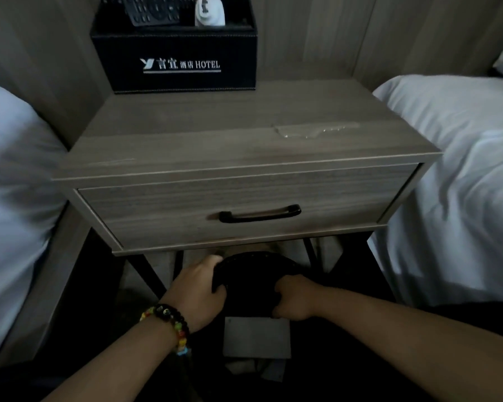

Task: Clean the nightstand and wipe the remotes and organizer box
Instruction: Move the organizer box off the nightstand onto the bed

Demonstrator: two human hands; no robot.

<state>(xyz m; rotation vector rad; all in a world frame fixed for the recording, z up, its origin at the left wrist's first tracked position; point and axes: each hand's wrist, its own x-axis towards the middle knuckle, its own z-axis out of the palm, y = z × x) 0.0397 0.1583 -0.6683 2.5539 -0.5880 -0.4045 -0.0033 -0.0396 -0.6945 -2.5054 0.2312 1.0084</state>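
Both hands grip a dark cloth (254, 278) below the near edge of the nightstand (215, 146). The left hand (198, 291) has its fingers curled round the cloth's left edge; the right hand (294, 298) has its fingers clamped on the right edge. The cloth looks soft, light and limp: bunch it in one palm. The organizer box (183, 62) stands far left on the top, holding a remote (154, 10). The box appears rigid; lift it by its side walls.

Head camera looks steeply down, close over the nightstand (244, 146).
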